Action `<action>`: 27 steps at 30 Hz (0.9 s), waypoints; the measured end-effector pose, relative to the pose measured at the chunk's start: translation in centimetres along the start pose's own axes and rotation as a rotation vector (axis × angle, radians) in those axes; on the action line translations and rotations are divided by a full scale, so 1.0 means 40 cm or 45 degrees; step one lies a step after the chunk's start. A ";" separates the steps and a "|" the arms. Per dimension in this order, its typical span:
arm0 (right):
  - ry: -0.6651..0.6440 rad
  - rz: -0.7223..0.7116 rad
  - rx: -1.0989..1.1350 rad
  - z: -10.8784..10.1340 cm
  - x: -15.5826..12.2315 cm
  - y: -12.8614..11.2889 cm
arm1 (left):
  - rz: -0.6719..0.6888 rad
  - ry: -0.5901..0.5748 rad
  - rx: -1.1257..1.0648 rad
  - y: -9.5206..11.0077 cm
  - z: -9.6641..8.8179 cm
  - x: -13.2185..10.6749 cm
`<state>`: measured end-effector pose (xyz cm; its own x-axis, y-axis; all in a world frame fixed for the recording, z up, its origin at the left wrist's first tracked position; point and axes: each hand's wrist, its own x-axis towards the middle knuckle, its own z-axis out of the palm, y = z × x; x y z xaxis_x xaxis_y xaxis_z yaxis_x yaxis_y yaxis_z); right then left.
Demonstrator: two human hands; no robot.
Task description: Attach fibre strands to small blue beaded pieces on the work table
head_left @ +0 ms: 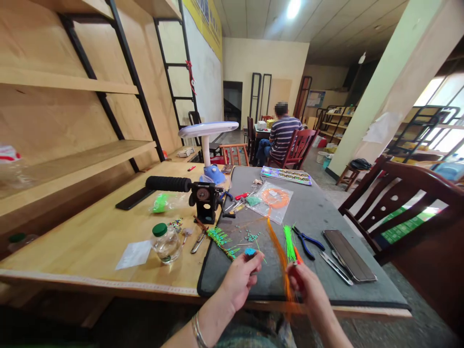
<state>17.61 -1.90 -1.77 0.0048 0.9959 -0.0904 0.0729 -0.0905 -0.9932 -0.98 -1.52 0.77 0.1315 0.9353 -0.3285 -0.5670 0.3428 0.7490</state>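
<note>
My left hand (241,279) hovers over the near edge of the grey mat (319,217), its fingers pinched on a small blue bead (249,252). To its right, my right hand (303,284) is closed on a red-handled tool (295,275) and a bundle of orange strands (277,246) that run up across the mat. Bright green strands (289,241) lie just beyond that hand. A cluster of green-beaded pieces (222,240) and loose teal beads (251,236) lie ahead of my left hand.
Blue-handled pliers (307,242), tweezers (335,266) and a dark phone (349,255) lie on the mat's right. A small vise (205,198), a desk lamp (208,133), a green-capped jar (166,243) and plastic bags sit further back. A wooden chair (402,193) stands right; a seated person (281,137) is far behind.
</note>
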 end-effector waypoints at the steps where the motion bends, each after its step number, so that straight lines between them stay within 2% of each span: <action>1: -0.039 0.109 0.157 0.045 -0.004 -0.006 | -0.010 0.019 -0.023 0.002 0.000 0.000; 4: -0.105 0.255 0.364 0.154 -0.003 -0.019 | -0.048 0.059 -0.109 0.010 -0.003 0.001; 8: -0.124 0.271 0.327 0.214 0.018 -0.019 | -0.089 0.093 -0.230 0.019 -0.009 0.005; 16: -0.065 0.218 0.250 0.233 0.040 -0.007 | -0.109 0.090 -0.295 0.026 -0.007 0.017; 20: -0.084 0.160 0.213 0.236 0.042 -0.002 | -0.098 0.050 -0.292 0.029 -0.008 0.025; 27: -0.089 0.135 0.243 0.240 0.050 -0.002 | -0.081 0.066 -0.260 0.038 -0.005 0.027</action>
<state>8.03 0.08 -2.60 -0.0670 0.9789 -0.1929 -0.1143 -0.1996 -0.9732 -1.86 -0.02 1.42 0.1332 0.9047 -0.4047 -0.7123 0.3713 0.5956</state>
